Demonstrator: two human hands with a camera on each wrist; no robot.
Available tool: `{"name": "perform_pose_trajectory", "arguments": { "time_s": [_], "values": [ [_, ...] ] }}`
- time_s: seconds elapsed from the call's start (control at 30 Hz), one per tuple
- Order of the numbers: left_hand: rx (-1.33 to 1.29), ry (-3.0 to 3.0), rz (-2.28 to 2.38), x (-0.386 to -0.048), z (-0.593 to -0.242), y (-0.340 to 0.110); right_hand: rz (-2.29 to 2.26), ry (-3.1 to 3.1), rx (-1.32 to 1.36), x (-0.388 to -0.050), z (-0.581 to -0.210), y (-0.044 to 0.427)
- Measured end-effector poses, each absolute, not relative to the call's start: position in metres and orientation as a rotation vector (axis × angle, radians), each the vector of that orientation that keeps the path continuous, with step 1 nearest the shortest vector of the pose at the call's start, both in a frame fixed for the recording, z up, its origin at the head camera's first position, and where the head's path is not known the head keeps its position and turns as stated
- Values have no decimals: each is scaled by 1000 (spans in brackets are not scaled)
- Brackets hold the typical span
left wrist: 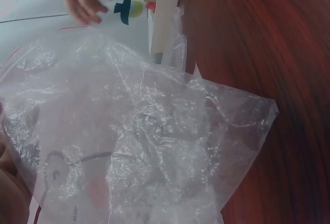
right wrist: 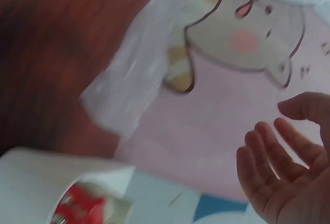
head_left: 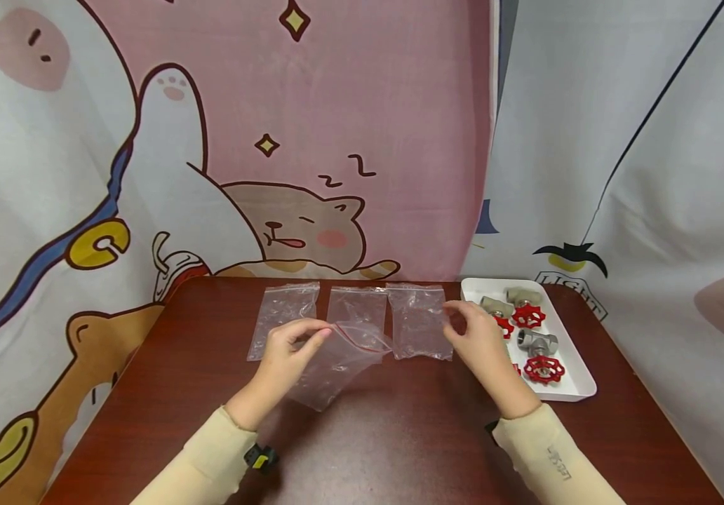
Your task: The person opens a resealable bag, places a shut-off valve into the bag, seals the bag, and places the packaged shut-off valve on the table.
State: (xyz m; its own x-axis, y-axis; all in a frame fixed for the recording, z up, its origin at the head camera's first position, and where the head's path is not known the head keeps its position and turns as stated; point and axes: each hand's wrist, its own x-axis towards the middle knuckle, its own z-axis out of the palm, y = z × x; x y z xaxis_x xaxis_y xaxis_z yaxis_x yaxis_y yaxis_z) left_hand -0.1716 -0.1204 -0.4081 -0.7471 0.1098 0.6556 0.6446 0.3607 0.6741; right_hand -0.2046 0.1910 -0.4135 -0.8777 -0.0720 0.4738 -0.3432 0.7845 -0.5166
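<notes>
The left grip (head_left: 287, 355) pinches the near bag (head_left: 337, 368) at the left end of its mouth, by the red strip (head_left: 362, 341). The right grip (head_left: 478, 341) is released; its fingers are loosely bent and hold nothing, between the right bag (head_left: 421, 322) and the tray (head_left: 579, 388). In the head view, the near bag hangs before the left bag (head_left: 283, 308) and the middle bag (head_left: 357, 305), over the tabletop (head_left: 374, 456); whether it touches them, I cannot tell.

In my judgement, the weak point is this near bag. It is thin and limp, and only one end of its mouth is held, so the mouth could fold together. If the pinch slips, the bag could fall down. It could also drag the light bags behind it, if the films cling. The valves (head_left: 544, 368) look heavy for such film; the rim of a red wheel could snag on it, and the weight could pull it from the fingers.

About edges: the tray has a raised wall, which a low hand could strike. It stands near the right edge of the tabletop, so a push from the left is the dangerous one. The three flat bags lie along the far edge, just before the curtain (head_left: 425, 175). The better room for moving is nearer the person, between the forearms.
</notes>
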Motion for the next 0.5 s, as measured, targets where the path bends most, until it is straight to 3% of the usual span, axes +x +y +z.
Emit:
{"name": "perform_pose_trajectory", "arguments": {
  "time_s": [0.27, 0.5],
  "values": [
    [-648, -2133, -1402, -172, -408, -122, 728, -2716, 23, -212, -424, 238],
    [-640, -2158, -1367, -159, -388, -118, 695, -2927, -161, -217, -435, 263]
  ]
}}
